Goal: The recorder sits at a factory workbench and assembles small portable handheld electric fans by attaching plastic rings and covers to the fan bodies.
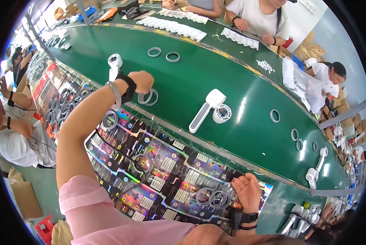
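Note:
My left hand (143, 81) reaches over the green conveyor belt (183, 77), its fingers curled down and closed. Just below it are two overlapping grey rings (145, 99); whether the fingers grip one is hidden. A grey ring (116, 94) hangs round my left forearm, beside a black wristband. My right hand (247, 191) rests at the table's near right, palm up with loosely bent fingers and nothing in it. Next to it several clear-looking rings (219, 199) lie on the printed, shiny sheets (166, 163). A white handheld fan (207, 110) lies on the belt between my hands.
More grey rings (172, 57) and white fans (114, 62) are spread along the belt. A heap of rings (62, 104) lies at the left. Co-workers sit across the belt, by rows of white parts (172, 27), and on both sides. A black cable (113, 145) crosses the sheets.

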### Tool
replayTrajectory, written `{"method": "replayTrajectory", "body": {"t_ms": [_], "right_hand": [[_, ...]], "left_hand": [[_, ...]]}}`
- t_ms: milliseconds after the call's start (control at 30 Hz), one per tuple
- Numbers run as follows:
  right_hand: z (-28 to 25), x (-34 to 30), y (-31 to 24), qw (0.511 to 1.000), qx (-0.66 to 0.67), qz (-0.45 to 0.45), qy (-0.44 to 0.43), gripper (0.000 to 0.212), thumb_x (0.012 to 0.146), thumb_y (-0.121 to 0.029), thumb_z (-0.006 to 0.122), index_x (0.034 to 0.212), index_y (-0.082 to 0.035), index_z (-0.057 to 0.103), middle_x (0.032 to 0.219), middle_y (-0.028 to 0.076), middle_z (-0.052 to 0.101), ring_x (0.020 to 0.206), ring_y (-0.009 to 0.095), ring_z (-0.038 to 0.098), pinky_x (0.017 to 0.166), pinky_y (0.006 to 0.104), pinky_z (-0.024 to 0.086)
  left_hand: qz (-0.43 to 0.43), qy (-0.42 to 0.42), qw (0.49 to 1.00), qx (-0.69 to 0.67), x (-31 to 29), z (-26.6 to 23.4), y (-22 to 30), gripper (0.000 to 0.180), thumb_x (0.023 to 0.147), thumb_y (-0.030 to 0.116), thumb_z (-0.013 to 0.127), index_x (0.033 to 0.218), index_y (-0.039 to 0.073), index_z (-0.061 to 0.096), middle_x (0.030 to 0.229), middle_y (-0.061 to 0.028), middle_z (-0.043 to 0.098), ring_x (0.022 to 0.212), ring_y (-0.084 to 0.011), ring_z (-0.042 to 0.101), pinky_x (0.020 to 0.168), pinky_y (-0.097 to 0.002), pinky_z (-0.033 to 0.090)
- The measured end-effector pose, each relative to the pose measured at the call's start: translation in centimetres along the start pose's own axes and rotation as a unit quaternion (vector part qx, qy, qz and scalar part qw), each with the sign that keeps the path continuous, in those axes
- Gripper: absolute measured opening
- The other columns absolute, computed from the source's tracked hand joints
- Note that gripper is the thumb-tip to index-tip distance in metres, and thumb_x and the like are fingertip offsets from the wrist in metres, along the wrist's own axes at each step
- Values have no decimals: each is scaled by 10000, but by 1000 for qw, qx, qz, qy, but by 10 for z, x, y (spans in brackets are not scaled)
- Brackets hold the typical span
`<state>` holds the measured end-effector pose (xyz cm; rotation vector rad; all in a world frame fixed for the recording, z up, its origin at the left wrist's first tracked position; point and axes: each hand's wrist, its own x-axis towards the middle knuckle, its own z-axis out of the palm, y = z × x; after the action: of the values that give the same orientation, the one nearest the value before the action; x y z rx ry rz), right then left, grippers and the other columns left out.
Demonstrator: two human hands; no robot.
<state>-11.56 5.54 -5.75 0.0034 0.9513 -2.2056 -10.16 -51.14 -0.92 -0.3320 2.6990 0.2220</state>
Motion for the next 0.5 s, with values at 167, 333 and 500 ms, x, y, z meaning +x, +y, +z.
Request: {"method": "replayTrajectory", "body": {"t_ms": [167,333,500], "right_hand": [[0,2,1,1000,13,7,-8,328,987,-201,464,1211,35,506,1145,249,613,1096,414,593,970,538,468],[-1,0,1,1000,-5,1,3,353,971,-248,503,1217,5,509,1115,225,633,1073,398,610,926,522,506],[-7,0,-2,999,28,24,-32,350,1000,-210,428,1239,41,479,1180,259,593,1142,438,556,1010,563,417]], "left_hand": [[-92,317,942,-51,67,-15,-41,188,678,205,675,846,122,673,840,-119,666,998,-320,584,854,-425,478],[-132,383,905,-129,131,-18,-41,186,673,232,685,723,53,672,834,-206,661,916,-373,616,835,-424,495],[-337,312,878,-134,136,-30,9,462,767,286,670,1143,39,566,1160,-200,625,1104,-369,591,928,-491,454]]}}
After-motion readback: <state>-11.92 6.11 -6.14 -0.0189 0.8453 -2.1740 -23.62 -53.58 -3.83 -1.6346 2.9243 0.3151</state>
